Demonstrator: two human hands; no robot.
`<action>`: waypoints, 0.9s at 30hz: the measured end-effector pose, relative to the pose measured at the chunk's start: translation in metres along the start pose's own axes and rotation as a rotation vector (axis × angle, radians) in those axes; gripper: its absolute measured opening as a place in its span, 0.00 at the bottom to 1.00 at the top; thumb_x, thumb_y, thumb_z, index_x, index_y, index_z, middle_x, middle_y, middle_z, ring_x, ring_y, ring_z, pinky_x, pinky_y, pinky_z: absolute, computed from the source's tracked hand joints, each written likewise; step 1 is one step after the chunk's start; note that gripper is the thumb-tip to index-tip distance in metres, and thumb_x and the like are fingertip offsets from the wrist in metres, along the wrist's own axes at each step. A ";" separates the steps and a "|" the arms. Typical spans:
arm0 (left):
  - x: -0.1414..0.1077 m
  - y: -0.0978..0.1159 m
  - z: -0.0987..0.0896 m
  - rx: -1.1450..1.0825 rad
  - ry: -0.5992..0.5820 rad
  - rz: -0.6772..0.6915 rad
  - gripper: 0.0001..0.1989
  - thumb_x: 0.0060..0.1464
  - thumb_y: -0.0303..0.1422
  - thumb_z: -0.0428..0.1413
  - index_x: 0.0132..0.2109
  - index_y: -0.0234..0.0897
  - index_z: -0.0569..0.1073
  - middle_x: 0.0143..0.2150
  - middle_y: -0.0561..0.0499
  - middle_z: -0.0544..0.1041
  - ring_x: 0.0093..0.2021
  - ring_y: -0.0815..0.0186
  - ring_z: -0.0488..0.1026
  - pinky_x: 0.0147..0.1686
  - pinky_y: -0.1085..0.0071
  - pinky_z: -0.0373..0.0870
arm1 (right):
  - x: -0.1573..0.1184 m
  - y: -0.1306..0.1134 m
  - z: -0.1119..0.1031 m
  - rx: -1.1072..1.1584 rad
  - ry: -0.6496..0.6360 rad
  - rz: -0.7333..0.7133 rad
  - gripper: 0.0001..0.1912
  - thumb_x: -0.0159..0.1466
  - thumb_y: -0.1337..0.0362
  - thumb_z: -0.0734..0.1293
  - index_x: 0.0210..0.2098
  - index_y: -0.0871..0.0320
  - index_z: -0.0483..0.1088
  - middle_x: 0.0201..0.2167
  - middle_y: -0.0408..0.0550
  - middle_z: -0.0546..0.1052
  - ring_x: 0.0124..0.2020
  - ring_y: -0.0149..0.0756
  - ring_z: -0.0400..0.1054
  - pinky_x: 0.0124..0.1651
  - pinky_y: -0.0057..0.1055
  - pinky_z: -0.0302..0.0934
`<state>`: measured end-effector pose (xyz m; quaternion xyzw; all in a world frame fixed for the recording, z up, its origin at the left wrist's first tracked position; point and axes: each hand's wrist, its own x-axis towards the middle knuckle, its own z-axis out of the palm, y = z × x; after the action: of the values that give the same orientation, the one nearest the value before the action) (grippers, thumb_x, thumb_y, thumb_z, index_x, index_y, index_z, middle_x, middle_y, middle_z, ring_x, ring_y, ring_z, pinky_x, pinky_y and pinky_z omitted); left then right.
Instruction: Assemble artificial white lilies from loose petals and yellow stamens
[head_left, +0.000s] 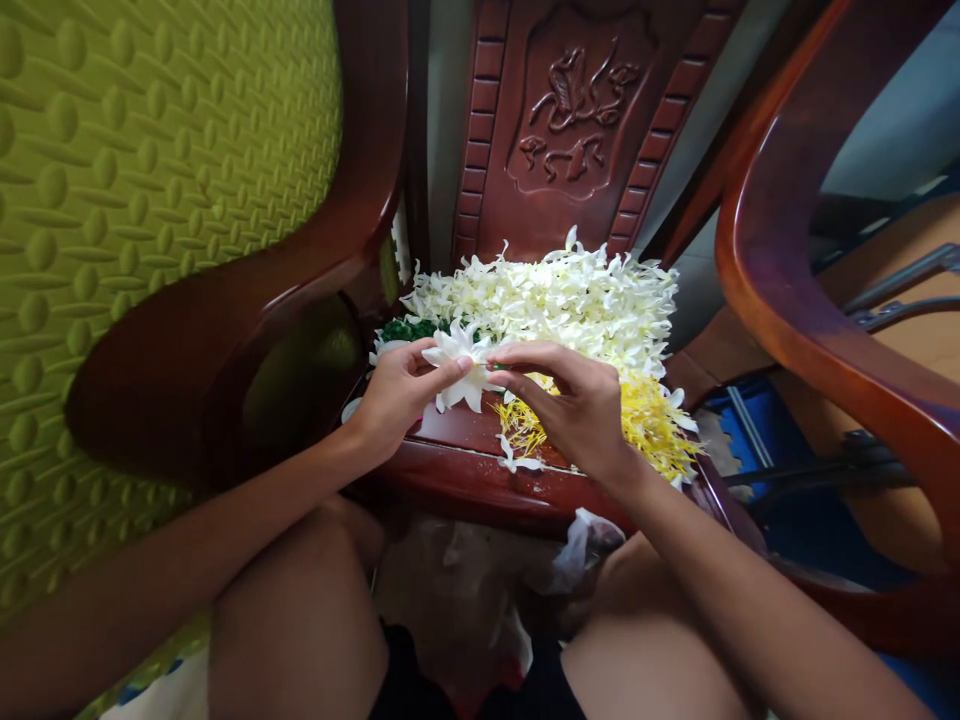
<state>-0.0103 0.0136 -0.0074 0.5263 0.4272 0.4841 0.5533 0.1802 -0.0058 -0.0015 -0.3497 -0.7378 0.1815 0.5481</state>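
Over the front of a dark red wooden chair seat [465,475], my left hand [397,390] pinches a white artificial flower [455,362] between thumb and fingers. My right hand [574,400] is closed at the flower's right side, its fingertips round a small green piece [496,367] at the flower's centre. Behind the hands lies a large heap of white flowers [555,300]. Yellow thread-like strands [656,420] are piled to the right, partly behind my right hand. Dark green pieces [409,330] lie left of the heap.
The carved chair back [577,110] rises behind the heap, between curved wooden armrests [765,200]. A green textured mat [150,130] stands at the left. One loose white flower [517,458] lies near the seat's front edge. A clear plastic bag [585,545] hangs below it.
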 end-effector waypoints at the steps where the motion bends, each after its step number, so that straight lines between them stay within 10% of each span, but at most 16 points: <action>1: 0.000 0.000 0.001 -0.001 0.000 -0.002 0.13 0.49 0.41 0.68 0.37 0.36 0.80 0.26 0.52 0.75 0.33 0.62 0.74 0.34 0.69 0.69 | 0.000 0.002 0.000 -0.003 -0.007 0.006 0.06 0.64 0.63 0.73 0.41 0.50 0.78 0.38 0.42 0.84 0.39 0.36 0.79 0.44 0.36 0.75; 27: -0.001 0.000 0.013 -0.090 -0.047 0.059 0.13 0.53 0.43 0.65 0.33 0.37 0.78 0.27 0.53 0.74 0.31 0.66 0.71 0.36 0.69 0.68 | 0.005 0.015 -0.009 -0.091 -0.142 -0.135 0.07 0.69 0.68 0.67 0.44 0.51 0.75 0.40 0.45 0.79 0.43 0.36 0.74 0.46 0.37 0.69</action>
<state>0.0020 0.0100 -0.0060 0.5245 0.3762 0.5065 0.5717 0.1920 0.0072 -0.0043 -0.3100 -0.8040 0.1349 0.4892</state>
